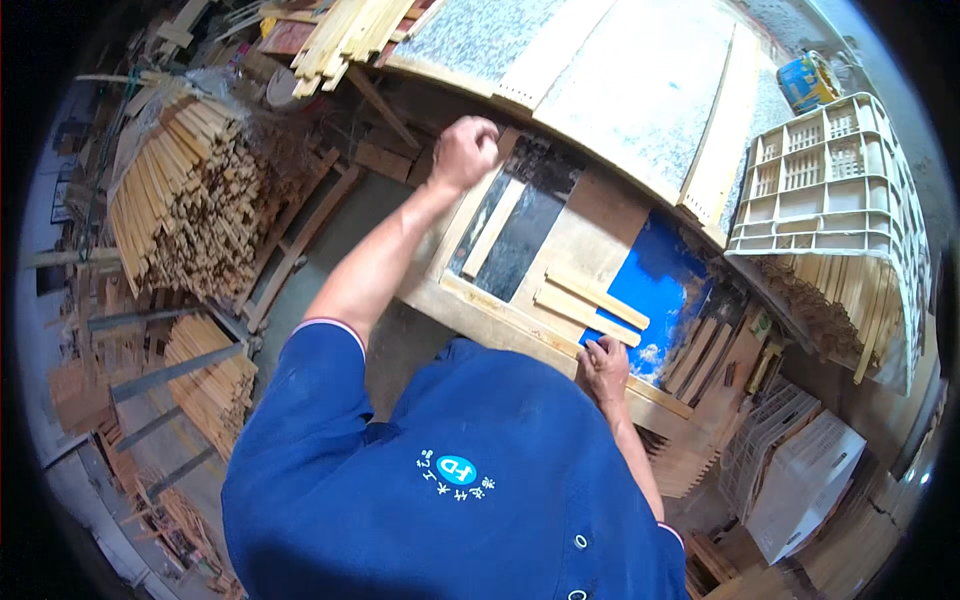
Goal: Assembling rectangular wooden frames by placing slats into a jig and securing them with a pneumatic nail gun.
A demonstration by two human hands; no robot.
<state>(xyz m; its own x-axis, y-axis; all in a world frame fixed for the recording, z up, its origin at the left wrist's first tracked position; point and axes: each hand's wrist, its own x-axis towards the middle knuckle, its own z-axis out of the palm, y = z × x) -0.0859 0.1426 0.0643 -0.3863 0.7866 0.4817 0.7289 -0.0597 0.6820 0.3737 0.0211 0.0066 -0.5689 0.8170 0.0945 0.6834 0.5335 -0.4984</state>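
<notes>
Wooden strips (583, 313) just beyond curled right fingers (603, 352) — curled left fingers (483, 135) well apart (cannot tell either grip).

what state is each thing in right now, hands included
left hand, fingers curled, grip unclear
right hand, fingers bent, near the strip ends, contact unclear
pale strips, lying close together, partly over the blue surface
single strip, lying apart on the dark surface
blue surface, marked with pale patches
large wood pile, stacked, ends showing
</notes>
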